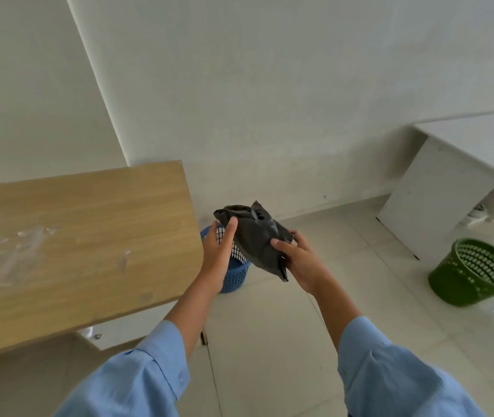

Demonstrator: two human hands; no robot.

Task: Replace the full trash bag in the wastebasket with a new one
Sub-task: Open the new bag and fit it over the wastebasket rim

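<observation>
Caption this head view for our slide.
Right hand grips a black trash bag, left hand touches it, near the blue wastebasket.

Trash bag [254, 239]: thin black plastic film, crumpled and creased, with a dull sheen on the folds.
Blue wastebasket [239, 275]: moulded plastic, smooth, slightly glossy, with a lattice wall of open holes.
Green basket [447, 284]: moulded plastic with a perforated wall, shiny along the rim.
Table top [89, 230]: light wood-grain surface, matt, with patches of clear shiny residue stuck on it.
Floor [269, 341]: pale tiles, smooth and glossy, with reflections near the green basket.
Wall [269, 85]: white, matt, faintly scuffed low down.
White desk [429, 200]: flat white board, smooth, with a satin finish.
2 sleeves [149, 374]: light blue woven cloth, matt, in soft folds.
</observation>
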